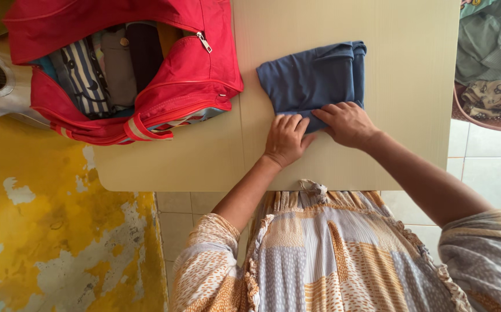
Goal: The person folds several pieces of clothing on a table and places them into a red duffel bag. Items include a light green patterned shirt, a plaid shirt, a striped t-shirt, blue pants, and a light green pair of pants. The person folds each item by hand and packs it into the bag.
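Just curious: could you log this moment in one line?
left hand: on folded blue cloth garment | right hand: same | open red fabric bag: beside

A folded garment (314, 78) lies on the table (412, 144) near its middle. Both hands rest on the garment's near edge, left hand (285, 140) just left of the right hand (347, 123). An open duffel bag (146, 86), holding what look like rolled clothes (112, 66), overhangs the table's far left corner. A laundry basket (490, 118) stands beyond the right edge.
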